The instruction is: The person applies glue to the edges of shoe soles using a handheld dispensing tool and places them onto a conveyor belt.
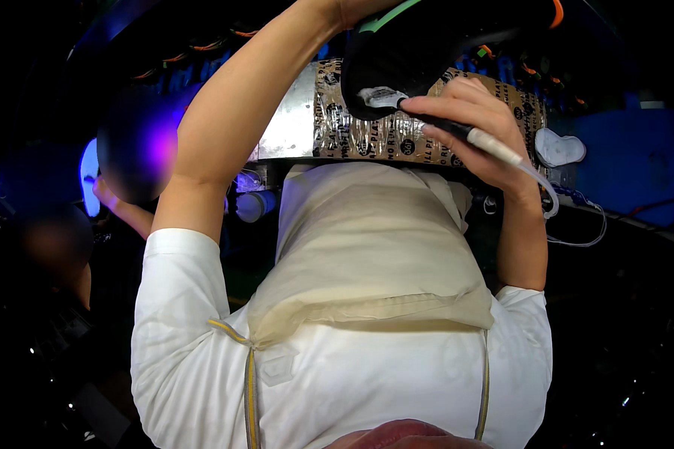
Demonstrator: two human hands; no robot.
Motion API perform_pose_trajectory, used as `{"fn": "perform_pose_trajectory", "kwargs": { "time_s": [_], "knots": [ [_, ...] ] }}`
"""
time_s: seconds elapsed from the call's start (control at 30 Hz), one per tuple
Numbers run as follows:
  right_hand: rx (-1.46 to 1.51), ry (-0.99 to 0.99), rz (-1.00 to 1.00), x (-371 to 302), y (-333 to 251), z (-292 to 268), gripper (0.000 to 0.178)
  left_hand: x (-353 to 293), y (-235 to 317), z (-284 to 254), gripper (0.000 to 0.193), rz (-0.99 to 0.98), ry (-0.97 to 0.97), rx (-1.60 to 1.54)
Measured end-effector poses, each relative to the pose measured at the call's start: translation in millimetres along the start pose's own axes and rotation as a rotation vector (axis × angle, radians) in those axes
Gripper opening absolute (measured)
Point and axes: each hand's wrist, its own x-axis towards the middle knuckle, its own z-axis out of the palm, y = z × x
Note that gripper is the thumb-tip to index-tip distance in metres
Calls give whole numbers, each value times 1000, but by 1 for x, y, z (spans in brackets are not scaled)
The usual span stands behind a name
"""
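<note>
My right hand [485, 127] is closed around a brush [457, 129] with a dark handle, and a pale tube runs from its rear end. The bristles [382, 97], coated in white, touch the rounded lower end of a black shoe upper [397, 63], where a white smear shows. Green edging and an orange strip mark the upper's top side. At the top edge of the picture my left hand [359, 9] is against the shoe upper and holds it up; its fingers are mostly hidden. The upper hangs over a work surface wrapped in printed brown tape [389, 142].
A white pad-like piece [560, 147] lies right of the taped surface, near a blue panel [629, 165]. Bare metal [288, 120] shows at the left. Behind run racks with orange loops [210, 46]. Far left, another person's hand [108, 198] touches a glowing bluish sole-shaped piece [90, 176].
</note>
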Motion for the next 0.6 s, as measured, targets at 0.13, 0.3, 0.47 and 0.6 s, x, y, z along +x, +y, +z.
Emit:
{"fn": "perform_pose_trajectory", "kwargs": {
  "time_s": [0.13, 0.3, 0.47, 0.6],
  "knots": [
    [-22, -154, -74, -2, 0, -4, 33, 1, 3, 6, 57, -245, 189, 665],
    [-73, -107, -57, -3, 1, -7, 34, 8, 1, 12, 65, -274, 157, 535],
    [116, -87, -32, -6, 1, -14, 33, 15, -2, 10, 63, -438, 252, 840],
    [-133, -208, -51, -8, 2, -15, 34, 13, -9, 8, 63, -464, 192, 801]
  ]
}}
